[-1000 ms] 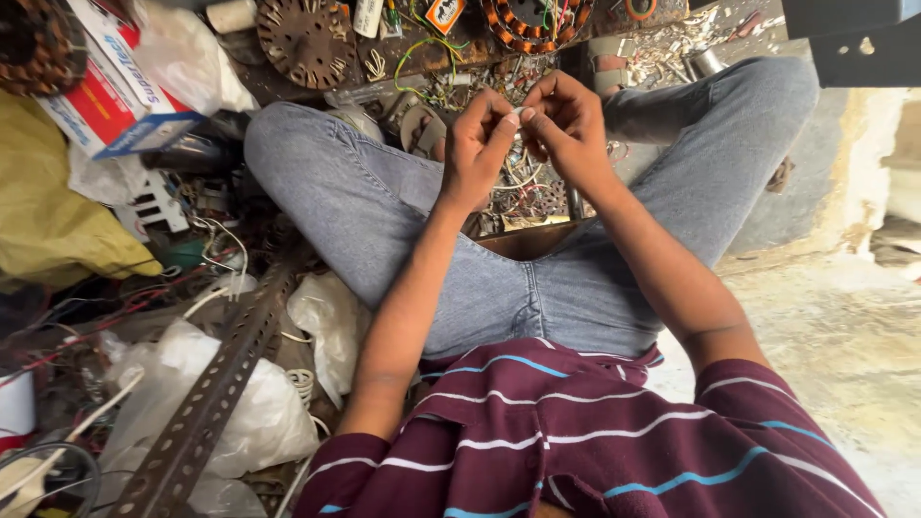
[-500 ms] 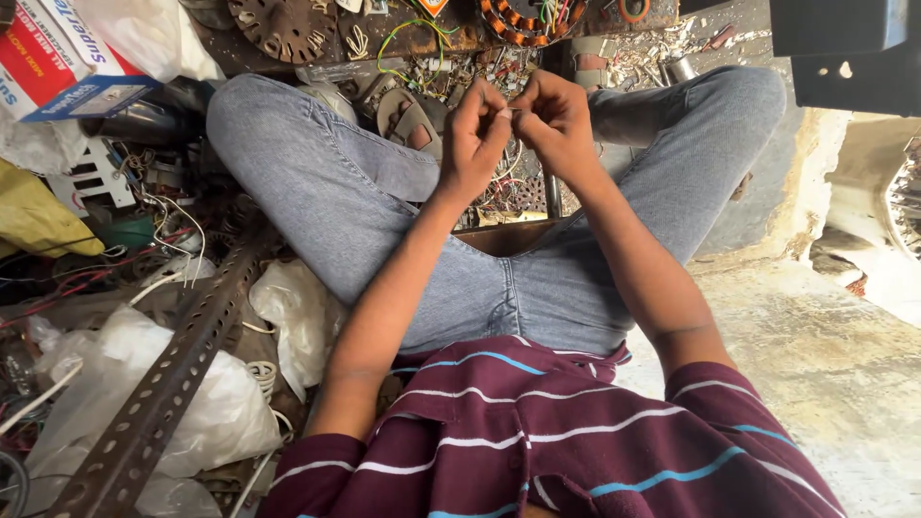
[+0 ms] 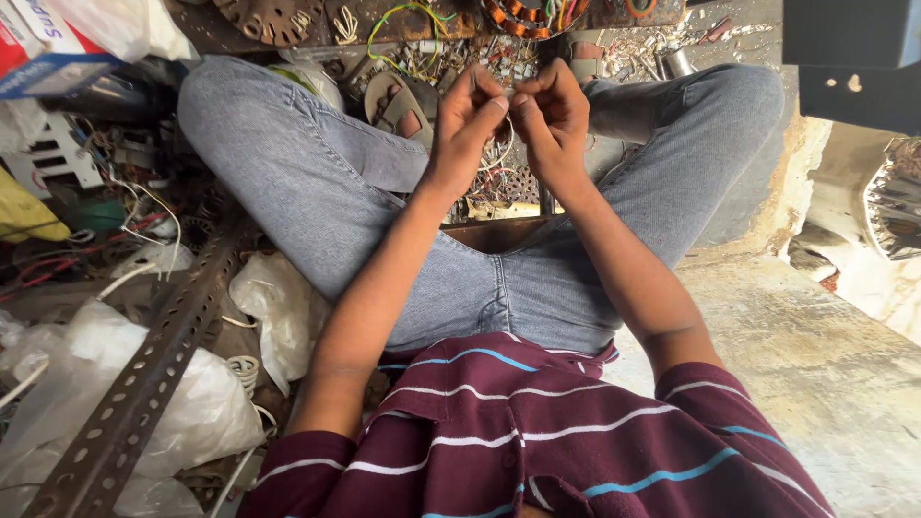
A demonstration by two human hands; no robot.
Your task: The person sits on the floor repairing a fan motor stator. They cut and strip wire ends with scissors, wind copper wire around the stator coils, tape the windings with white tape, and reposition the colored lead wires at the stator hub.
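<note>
My left hand (image 3: 467, 125) and my right hand (image 3: 549, 117) are raised together in front of me, above my knees in blue jeans (image 3: 317, 182). The fingertips of both hands pinch a thin pale wire (image 3: 506, 144), which loops down between them. Below the hands lies a heap of small wires and metal scraps (image 3: 494, 187) on the floor between my legs. The wire's ends are hidden by my fingers.
A perforated metal angle bar (image 3: 153, 369) runs diagonally at the left among white plastic bags (image 3: 273, 307) and tangled cables. A motor stator with copper windings (image 3: 532, 17) and a toothed metal disc (image 3: 269, 19) lie at the top. A concrete ledge (image 3: 815, 355) is at the right.
The view has tilted and shifted, so the hands sit slightly higher in the frame. Both hands stay together on the wire, fingers working slightly.
</note>
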